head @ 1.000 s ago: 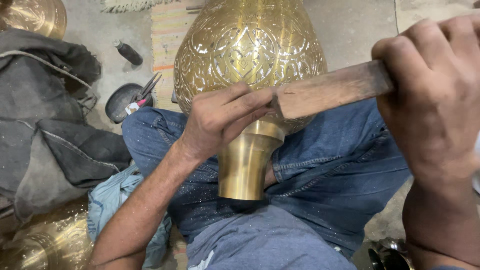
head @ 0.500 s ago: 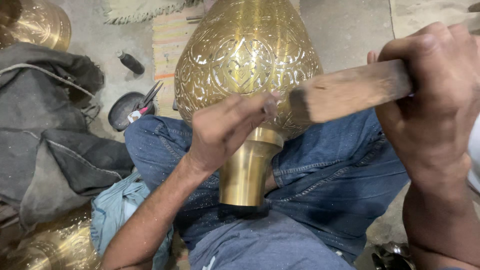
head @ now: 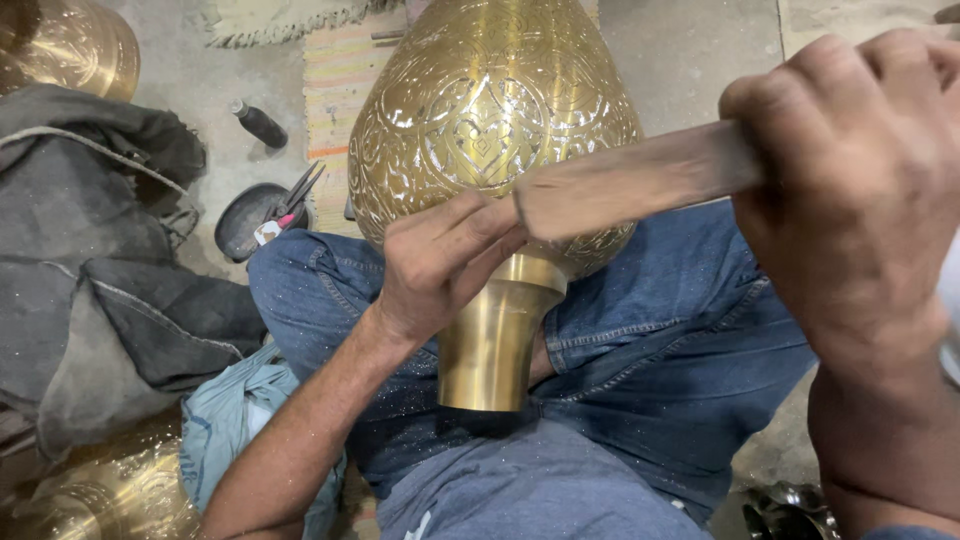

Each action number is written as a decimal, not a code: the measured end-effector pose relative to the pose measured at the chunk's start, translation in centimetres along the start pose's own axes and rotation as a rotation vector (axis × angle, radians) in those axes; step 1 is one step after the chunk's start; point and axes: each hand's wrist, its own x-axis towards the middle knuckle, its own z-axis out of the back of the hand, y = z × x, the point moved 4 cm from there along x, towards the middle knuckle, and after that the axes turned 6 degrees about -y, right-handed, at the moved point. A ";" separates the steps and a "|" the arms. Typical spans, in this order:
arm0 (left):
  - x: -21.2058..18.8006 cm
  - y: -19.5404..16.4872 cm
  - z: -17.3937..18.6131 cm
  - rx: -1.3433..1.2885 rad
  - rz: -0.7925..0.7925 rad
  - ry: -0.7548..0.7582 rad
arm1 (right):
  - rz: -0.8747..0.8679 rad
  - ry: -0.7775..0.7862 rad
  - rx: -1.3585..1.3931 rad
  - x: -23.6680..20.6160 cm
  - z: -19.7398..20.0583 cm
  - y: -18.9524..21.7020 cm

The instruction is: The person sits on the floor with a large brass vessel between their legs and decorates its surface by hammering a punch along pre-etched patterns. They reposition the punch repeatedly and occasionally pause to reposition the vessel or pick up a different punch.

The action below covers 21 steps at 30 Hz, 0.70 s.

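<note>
The right hand point(head: 850, 190) sits nearest the camera, fingers wrapped shut around the thick end of a worn wooden handle point(head: 640, 180) that runs out to its left. Whatever head that handle carries is cut off past the hand, so the kind of striking tool cannot be told.

Just beyond the handle's far end, the left hand point(head: 440, 255) is bunched, fingertips pressed together as if pinching a small tool against the metal — the tool itself is hidden inside the fingers, and I cannot tell its shape or tip. That hand rests on the lower shoulder of a large engraved brass vase point(head: 490, 110), which lies across the person's lap in blue jeans point(head: 650, 380), its plain flared neck point(head: 495, 340) pointing back towards the body.

To do this well, I would judge: keep the left hand braced on the brass so the pinched point does not skate, keep the vase wedged firmly between the thighs, and let the right hand give short, even taps rather than swings.

Farther out, left of the left hand, lie a heap of grey cloth point(head: 90, 260) and a dark dish holding pliers point(head: 255, 215) on the floor; a second brass piece point(head: 70, 45) shows in the far corner, cropped — its form is unclear.
</note>
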 end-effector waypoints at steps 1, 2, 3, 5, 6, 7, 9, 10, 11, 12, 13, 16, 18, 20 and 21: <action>0.0 0.0 0.0 0.000 0.005 0.008 | -0.005 0.004 0.001 -0.2 -0.2 -0.1; 0.0 -0.1 0.1 -0.011 -0.010 0.011 | -0.010 0.007 0.001 -0.3 -0.3 -0.2; 0.1 -0.1 0.1 -0.020 -0.027 0.014 | -0.011 0.015 -0.021 -0.5 -0.5 -0.3; 0.2 -0.1 0.1 -0.021 -0.035 0.018 | -0.018 0.039 -0.065 -0.7 -0.6 -0.4; 0.3 -0.1 0.0 -0.012 -0.033 0.016 | -0.023 0.048 -0.091 -0.8 -0.6 -0.4; 0.5 0.0 0.0 0.001 -0.034 0.011 | -0.022 0.055 -0.109 -0.9 -0.5 -0.4; 0.5 0.0 0.0 -0.007 -0.040 0.033 | -0.013 0.077 -0.134 -0.9 -0.2 -0.2; 0.4 0.1 0.0 -0.010 -0.041 0.042 | -0.003 0.090 -0.142 -0.9 -0.1 -0.1; 0.5 0.2 -0.1 -0.004 -0.048 0.032 | 0.006 0.100 -0.150 -0.9 0.0 0.0; 0.5 0.3 -0.2 0.001 -0.056 0.022 | 0.014 0.110 -0.159 -0.9 0.0 0.1; 0.5 0.3 -0.3 0.004 -0.065 0.014 | -0.015 0.098 -0.105 -0.8 0.0 0.0; 0.4 0.6 -0.5 -0.037 -0.044 0.053 | -0.123 0.033 0.103 -0.5 0.1 -0.2; 0.3 0.7 -0.5 -0.039 -0.032 0.071 | -0.112 0.016 0.082 -0.3 0.0 0.0; 0.5 0.7 -0.3 -0.027 -0.037 0.074 | -0.058 0.004 -0.030 -0.2 -0.1 0.3; 0.7 0.7 -0.2 -0.021 -0.044 0.071 | -0.035 0.000 -0.089 -0.2 -0.1 0.5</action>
